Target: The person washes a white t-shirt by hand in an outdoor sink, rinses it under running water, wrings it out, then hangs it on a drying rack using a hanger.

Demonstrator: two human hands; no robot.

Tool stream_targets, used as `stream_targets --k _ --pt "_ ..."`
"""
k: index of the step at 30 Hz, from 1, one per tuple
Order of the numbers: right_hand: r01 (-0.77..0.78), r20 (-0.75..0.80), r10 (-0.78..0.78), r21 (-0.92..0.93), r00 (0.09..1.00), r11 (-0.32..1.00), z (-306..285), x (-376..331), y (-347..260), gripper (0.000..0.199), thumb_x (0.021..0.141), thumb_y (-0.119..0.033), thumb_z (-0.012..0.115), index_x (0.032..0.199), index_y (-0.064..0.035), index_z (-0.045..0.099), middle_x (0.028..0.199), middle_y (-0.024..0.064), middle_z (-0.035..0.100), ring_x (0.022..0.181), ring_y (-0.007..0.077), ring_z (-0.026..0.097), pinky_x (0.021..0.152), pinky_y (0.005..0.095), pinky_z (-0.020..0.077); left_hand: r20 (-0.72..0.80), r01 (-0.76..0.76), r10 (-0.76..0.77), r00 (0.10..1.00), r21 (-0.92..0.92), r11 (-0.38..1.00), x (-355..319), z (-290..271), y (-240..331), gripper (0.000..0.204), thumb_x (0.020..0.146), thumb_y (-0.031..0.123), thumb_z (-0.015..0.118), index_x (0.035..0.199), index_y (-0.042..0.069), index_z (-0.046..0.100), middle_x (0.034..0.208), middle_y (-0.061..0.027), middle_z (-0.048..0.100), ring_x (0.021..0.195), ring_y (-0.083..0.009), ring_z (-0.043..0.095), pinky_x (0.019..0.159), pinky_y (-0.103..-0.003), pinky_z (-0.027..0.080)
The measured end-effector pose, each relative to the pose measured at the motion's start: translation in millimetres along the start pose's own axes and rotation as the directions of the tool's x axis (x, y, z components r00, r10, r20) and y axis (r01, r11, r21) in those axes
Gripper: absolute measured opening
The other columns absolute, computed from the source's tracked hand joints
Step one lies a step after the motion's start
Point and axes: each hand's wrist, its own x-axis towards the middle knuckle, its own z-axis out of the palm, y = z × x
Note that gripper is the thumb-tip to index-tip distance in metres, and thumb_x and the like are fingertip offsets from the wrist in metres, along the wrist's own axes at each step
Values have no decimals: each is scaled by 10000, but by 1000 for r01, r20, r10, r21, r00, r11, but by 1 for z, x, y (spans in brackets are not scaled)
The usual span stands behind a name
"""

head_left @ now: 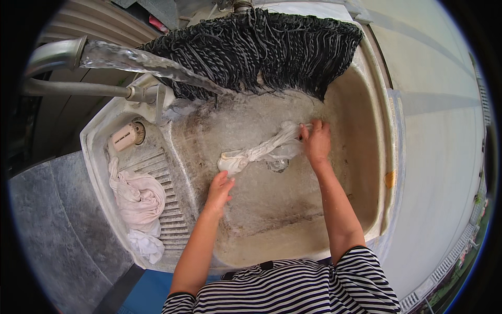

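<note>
Far left there's grey stone-looking paving, then the tap point(55, 55) w/ water pouring out in a thick clear stream into the sink point(366, 172). The sink's a big pale tub, scuffed and stained, w/ a ribbed washboard ledge point(167, 209) on its left side. On that ledge sits a small round cream plug-type thing point(127, 136) and a wrung-out pile of pale pink and white cloths point(137, 204), looks damp and crumpled, so I'd guess those are already washed. Left hand point(219, 189) is in the basin just below the near end of the white cloth point(259, 152), fingers loosely spread, not gripping anything afaict, maybe just about touching the knotted end. The cloth itself is twisted into a rope shape, soaked, lying across the middle of the basin in shallow foamy water right over the drain point(277, 165). Right hand point(316, 140) is closed round the far end of it, pinching it tight. So this one's mid-wash imo, not yet on the ledge w/ the rest. Behind it all a black-and-grey string mop head point(261, 47) is draped over the back rim, thick cords hanging down, looks unrinsed. Right of the sink is plain light concrete floor point(434, 157)
</note>
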Motion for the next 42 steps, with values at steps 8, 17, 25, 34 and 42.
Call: stream_targets --k 8,17,25,34,42 --pt "367 191 -760 785 621 498 -61 -162 -203 236 732 -219 731 750 -44 573 773 123 547 777 309 604 645 417 497 569 413 180 802 -746 522 52 -1 -4 516 1013 466 495 1413 141 483 1327 -92 584 1237 -293 544 1025 -511 465" --pt "697 30 -696 -33 717 717 -18 3 -56 250 840 -297 701 748 -122 549 801 33 549 763 226 611 587 355 521 82 -165 271 959 -614 772 -34 34 29 287 954 242 626 1180 64 611 1114 -72 661 1033 -186 630 904 -348 504" --pt "59 249 -53 -18 967 998 -1 -39 -20 331 817 -261 739 1025 -56 584 1120 173 567 961 414 599 776 493 522 128 -15 30 991 -114 993 18 -11 -10 699 953 352 631 1506 93 291 1516 -190 336 1344 -323 418 940 -529 509" --pt "458 136 -824 776 550 434 -63 -154 -186 275 617 -178 770 785 -74 578 875 100 549 868 291 577 721 393 489 405 214 218 888 -783 584 31 8 4 426 1022 436 490 1241 79 568 1089 -83 652 1018 -244 635 920 -388 530" --pt "818 185 -807 30 561 575 -56 -23 -23 210 714 -148 711 901 -144 614 1135 65 521 1159 286 515 985 429 424 81 -86 155 985 -545 834 -11 10 21 169 939 246 650 992 89 617 941 -33 638 833 -168 609 736 -306 516"
